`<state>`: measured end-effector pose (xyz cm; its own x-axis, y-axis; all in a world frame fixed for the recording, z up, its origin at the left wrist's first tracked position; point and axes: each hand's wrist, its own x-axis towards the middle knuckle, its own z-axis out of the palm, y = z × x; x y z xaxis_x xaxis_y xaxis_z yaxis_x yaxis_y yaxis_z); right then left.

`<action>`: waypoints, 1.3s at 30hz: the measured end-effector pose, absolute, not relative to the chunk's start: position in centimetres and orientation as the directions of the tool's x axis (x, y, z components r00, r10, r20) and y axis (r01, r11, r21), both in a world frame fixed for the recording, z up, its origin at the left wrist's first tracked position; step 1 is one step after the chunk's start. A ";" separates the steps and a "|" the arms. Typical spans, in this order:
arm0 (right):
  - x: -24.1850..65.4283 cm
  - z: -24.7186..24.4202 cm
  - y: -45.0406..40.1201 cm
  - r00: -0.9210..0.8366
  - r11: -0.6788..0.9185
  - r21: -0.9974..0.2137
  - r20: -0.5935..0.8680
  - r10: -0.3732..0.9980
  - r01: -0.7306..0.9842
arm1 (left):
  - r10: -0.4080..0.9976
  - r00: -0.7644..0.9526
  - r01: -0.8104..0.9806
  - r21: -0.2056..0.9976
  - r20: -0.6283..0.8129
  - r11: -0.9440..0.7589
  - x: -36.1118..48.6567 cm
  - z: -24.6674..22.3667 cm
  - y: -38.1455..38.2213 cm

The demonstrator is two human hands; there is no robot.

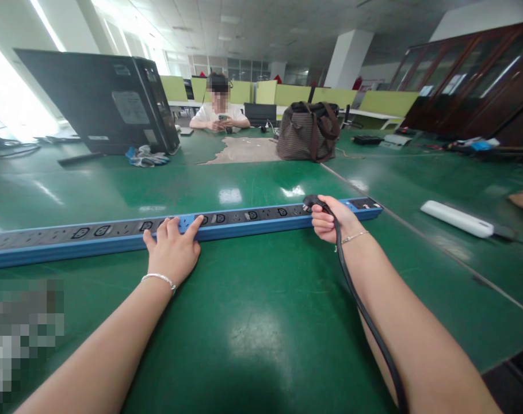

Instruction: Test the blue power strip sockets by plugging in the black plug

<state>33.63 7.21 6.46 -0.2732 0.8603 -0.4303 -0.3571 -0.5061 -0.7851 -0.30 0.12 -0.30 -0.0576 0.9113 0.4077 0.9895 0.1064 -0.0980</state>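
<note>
Silvery bracelet (158, 276) on the left wrist (168, 268), thin silvery chain (355, 236) on the right

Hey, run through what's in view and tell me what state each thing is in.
Power strip: lying flat, sockets up.
Plug: held, prongs apparently out of any socket.
Cord: attached to the plug.
Left hand: spread, resting on the power strip.
Right hand: closed around the plug.
Bag: upright.
Gloves: crumpled.
Computer case: standing.
Phone: held by another person.

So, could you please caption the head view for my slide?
Left hand resting on a long blue power strip, right hand gripping a black corded plug.
</note>
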 end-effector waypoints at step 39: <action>29.7 4.7 7.1 0.022 -0.479 -0.877 -0.480 0.877 -0.030 | 0.924 -0.059 0.990 -0.097 0.378 0.103 -0.2 0.0 -0.1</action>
<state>29.74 7.12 4.71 0.0216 0.8771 -0.4798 -0.0296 -0.4791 -0.8773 -0.17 -0.10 0.02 -0.0593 0.9238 0.3782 0.9899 0.1034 -0.0973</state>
